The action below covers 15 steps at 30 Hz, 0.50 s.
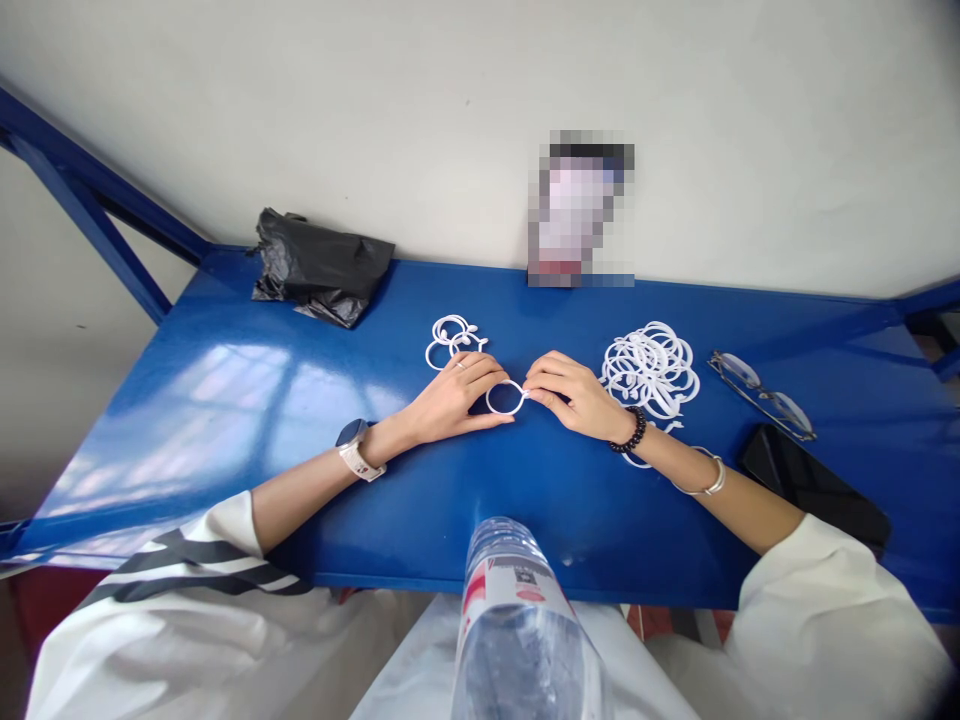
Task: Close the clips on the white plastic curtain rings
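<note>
Apparently to keep it steady, the left hand [455, 400], fingers and thumb parted, brackets a white ring [505, 414] whose end the right hand [568, 393] holds pinched.

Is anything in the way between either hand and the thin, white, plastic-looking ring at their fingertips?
Nothing visible: the right hand pinches the ring at its narrow end, and the left hand sits around its opposite side.

A head-worn camera looked forward and down from close above the table [405, 525], facing the wall [375, 120].
</note>
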Available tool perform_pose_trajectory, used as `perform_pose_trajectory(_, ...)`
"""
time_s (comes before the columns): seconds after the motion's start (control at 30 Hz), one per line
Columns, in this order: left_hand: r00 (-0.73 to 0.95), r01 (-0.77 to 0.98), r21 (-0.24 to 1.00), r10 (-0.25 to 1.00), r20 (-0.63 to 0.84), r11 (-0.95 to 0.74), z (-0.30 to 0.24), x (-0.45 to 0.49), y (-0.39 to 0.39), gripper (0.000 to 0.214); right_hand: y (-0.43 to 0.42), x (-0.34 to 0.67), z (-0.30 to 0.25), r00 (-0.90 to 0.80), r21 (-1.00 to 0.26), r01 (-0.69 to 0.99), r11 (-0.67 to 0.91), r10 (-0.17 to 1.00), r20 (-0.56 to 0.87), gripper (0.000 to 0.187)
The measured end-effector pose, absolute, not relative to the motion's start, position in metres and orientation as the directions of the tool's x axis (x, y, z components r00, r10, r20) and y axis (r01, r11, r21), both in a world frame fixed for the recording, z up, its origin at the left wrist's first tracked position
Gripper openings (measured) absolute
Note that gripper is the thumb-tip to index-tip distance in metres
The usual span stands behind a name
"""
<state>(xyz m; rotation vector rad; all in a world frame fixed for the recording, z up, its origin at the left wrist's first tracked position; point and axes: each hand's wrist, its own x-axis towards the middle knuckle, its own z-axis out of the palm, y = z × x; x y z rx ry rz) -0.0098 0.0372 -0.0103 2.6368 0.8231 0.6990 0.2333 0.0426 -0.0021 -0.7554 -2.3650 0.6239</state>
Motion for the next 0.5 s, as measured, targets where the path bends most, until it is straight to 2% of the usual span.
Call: perform_pose_trajectory(0.5, 0.730, 0.414, 0.463, 0.590, 0.346, -0.784, -0.0068, -0.0097, 0.0378, 0.042, 0.0431, 0.2336, -0.0006, -0.682, -0.602, 0.317, 0.733, 0.618, 0.392, 0.028)
